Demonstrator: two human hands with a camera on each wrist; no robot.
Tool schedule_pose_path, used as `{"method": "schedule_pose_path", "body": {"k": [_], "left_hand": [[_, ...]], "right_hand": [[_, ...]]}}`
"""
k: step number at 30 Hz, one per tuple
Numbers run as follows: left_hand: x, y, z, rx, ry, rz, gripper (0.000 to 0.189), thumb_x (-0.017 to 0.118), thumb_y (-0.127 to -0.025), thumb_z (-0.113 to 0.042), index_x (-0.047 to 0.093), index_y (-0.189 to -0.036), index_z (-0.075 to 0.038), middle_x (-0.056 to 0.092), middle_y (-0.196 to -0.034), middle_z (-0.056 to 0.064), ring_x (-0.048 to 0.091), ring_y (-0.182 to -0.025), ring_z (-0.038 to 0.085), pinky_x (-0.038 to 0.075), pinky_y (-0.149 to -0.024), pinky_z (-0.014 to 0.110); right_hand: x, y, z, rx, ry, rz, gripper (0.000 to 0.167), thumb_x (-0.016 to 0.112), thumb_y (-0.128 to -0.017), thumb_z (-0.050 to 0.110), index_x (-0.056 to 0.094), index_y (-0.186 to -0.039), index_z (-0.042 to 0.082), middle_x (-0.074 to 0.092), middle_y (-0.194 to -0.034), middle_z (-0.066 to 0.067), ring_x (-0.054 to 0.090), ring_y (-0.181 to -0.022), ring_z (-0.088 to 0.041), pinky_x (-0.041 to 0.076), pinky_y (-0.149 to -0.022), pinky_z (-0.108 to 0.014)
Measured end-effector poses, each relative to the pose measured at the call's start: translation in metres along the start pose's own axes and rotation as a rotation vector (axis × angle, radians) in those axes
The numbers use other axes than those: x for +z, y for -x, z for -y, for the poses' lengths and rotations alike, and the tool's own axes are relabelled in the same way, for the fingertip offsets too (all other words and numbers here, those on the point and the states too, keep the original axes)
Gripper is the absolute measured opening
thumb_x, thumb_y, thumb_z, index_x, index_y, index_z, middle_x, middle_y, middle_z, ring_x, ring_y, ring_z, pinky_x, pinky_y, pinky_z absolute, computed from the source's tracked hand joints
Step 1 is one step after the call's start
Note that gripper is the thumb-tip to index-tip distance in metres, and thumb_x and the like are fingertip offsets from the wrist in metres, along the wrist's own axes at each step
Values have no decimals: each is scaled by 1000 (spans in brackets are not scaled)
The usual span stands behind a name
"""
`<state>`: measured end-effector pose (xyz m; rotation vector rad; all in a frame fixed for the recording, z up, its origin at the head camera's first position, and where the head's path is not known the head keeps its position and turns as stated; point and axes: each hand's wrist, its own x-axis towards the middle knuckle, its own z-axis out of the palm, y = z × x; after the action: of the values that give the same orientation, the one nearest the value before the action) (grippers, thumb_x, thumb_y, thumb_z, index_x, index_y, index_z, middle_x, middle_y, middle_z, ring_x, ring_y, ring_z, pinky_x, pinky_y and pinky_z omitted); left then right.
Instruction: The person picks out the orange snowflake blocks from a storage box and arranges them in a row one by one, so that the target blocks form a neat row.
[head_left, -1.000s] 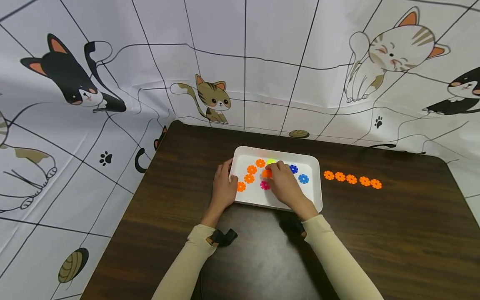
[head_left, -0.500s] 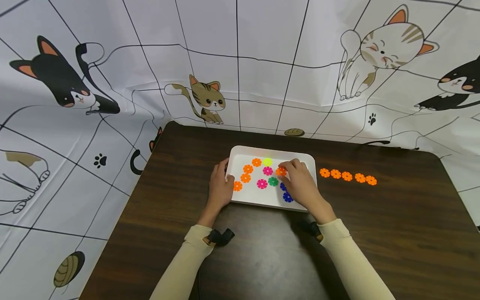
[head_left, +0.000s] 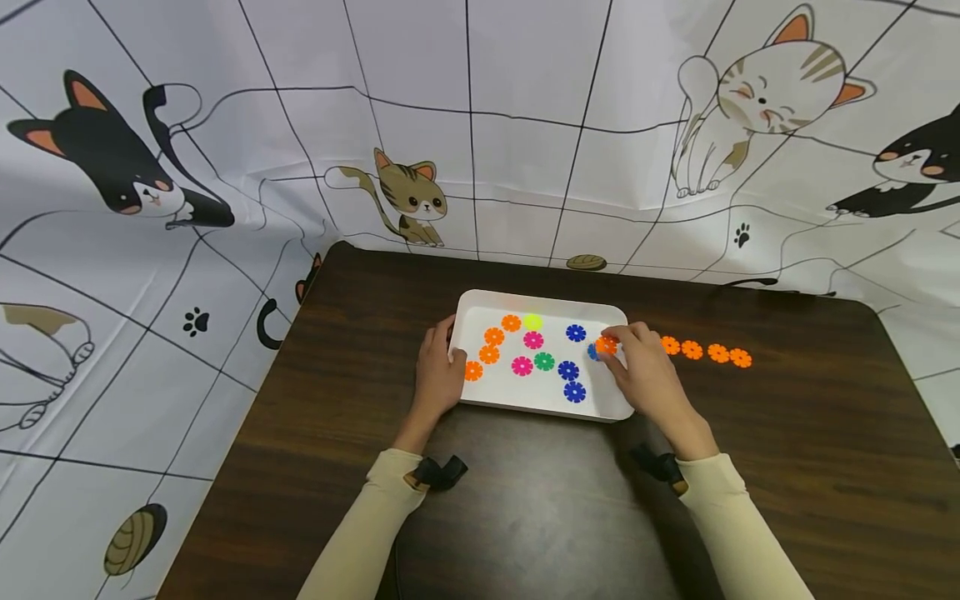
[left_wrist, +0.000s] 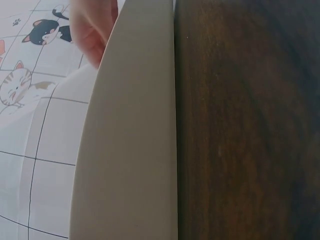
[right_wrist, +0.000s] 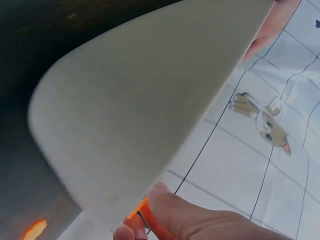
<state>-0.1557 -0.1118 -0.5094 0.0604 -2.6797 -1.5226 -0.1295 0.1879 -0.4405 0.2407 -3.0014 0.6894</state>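
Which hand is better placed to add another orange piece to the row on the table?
Probably the right hand: it pinches an orange disc near the right end of the white tray, close to the orange row. The left hand grips the tray's opposite end, farther away.

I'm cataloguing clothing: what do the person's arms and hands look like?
The left sleeve and right sleeve are long, plain and cream. A left black wrist device and a right black wrist device sit near the cuffs. The left hand and right hand wear no gloves. A thin dark line, probably a cable, shows beside the left sleeve.
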Motion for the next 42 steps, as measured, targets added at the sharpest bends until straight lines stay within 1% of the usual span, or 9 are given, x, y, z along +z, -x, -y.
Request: {"method": "schedule_pose_path", "body": {"k": [5, 11, 18, 20, 26, 32, 38, 42], "left_hand": [[-1, 1, -1, -4, 5, 0, 56, 46, -97, -7, 43, -153, -12, 52, -141, 18, 54, -126, 37, 43, -105, 54], [-1, 2, -2, -13, 0, 5, 56, 46, -97, -7, 43, -153, -12, 51, -141, 18, 53, -125, 37, 43, -106, 54], [-2, 2, -4, -19, 12, 2, 56, 46, -97, -6, 43, -153, -12, 51, -140, 18, 53, -124, 36, 42, -105, 54], [-2, 2, -3, -16, 9, 2, 56, 46, -97, -7, 43, -153, -12, 52, -140, 18, 53, -124, 36, 43, -104, 54], [-1, 2, -2, -10, 9, 2, 56, 46, -97, -7, 43, -153, -12, 51, -142, 18, 53, -126, 36, 42, -106, 54], [-1, 2, -2, -12, 10, 1, 56, 47, -97, -7, 43, -153, -12, 51, -142, 18, 52, -126, 37, 42, -106, 55], [-1, 3, -2, -6, 14, -1, 56, 47, -97, -6, 44, -153, -12, 52, -141, 18, 53, -124, 37, 43, -104, 54], [-2, 3, -3, 0, 3, -7, 56, 47, -96, -7, 44, -152, -12, 52, -141, 18, 53, -125, 37, 43, -104, 55]], "right_hand": [[-5, 4, -12, 22, 2, -6, 37, 67, -96, 11, 61, -130, -4, 57, -121, -27, 51, -105, -41, 50, -85, -53], [-10, 10, -28, 64, -9, -13, 36, 65, -98, 11, 61, -129, -4, 56, -123, -27, 50, -108, -42, 48, -88, -56], [-18, 14, -42, 68, -19, -35, 35, 65, -98, 12, 60, -128, -4, 54, -124, -30, 49, -107, -45, 46, -83, -58], [-20, 16, -47, 77, -17, -37, 35, 66, -97, 11, 60, -128, -5, 53, -124, -31, 48, -107, -46, 46, -83, -59], [-26, 20, -68, 125, -10, -25, 37, 63, -99, 14, 57, -130, -6, 50, -128, -33, 47, -112, -49, 45, -84, -63], [-31, 25, -92, 171, -3, -12, 39, 59, -101, 15, 54, -133, -7, 47, -127, -34, 49, -109, -49, 45, -81, -62], [-37, 29, -110, 197, 2, -13, 39, 57, -102, 15, 52, -133, -9, 44, -129, -37, 46, -110, -50, 44, -82, -63], [-40, 30, -121, 220, 9, -11, 41, 56, -103, 16, 51, -135, -9, 43, -131, -38, 45, -110, -51, 43, -78, -62]]}}
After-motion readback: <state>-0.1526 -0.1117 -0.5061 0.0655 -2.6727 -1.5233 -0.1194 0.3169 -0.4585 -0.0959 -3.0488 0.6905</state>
